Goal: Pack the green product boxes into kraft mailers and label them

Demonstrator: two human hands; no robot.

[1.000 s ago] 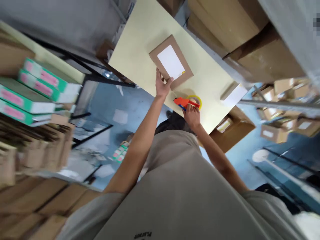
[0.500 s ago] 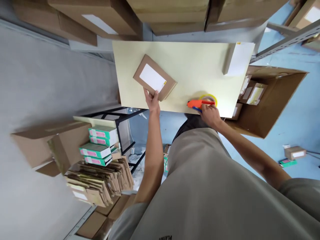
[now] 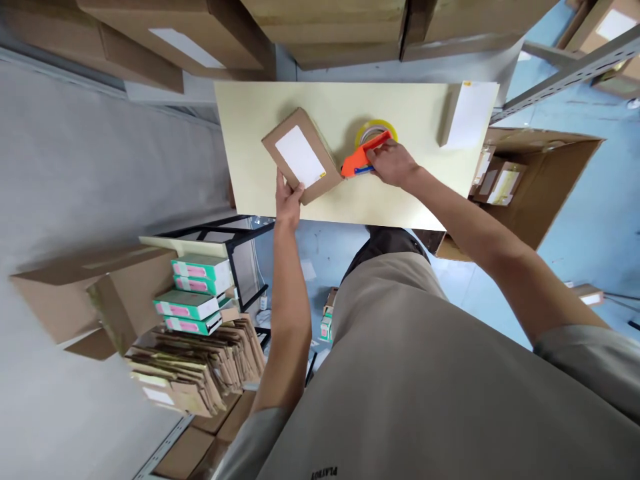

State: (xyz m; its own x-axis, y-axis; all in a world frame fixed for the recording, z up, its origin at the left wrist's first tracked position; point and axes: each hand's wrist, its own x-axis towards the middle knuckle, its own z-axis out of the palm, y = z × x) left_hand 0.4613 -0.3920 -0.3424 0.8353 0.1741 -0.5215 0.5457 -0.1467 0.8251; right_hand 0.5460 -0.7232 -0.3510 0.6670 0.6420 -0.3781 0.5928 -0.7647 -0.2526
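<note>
My left hand (image 3: 289, 200) grips the near edge of a small cardboard box (image 3: 320, 150), thumb on top. A white label (image 3: 300, 157) covers much of the box's upper face. The box sits turned at an angle over the pale tabletop (image 3: 405, 200). In my right hand (image 3: 393, 162) is an orange tape dispenser (image 3: 356, 160) with a blue part, its fingers wrapped round the handle. A yellow-rimmed tape roll (image 3: 376, 127) is mounted on it. The dispenser's front end is at the box's right corner; whether they touch I cannot tell.
A white stack of labels (image 3: 469, 115) stands at the table's right end. Beside it is an open carton (image 3: 555, 187) holding smaller boxes. Large cartons (image 3: 330, 33) line the shelf behind. Flattened cardboard (image 3: 200, 363) and green-and-white boxes (image 3: 200, 273) are at lower left.
My right hand has brought the tape dispenser left and farther over the table, up to the box's corner. My left hand has shifted slightly left and turned the box a little clockwise.
</note>
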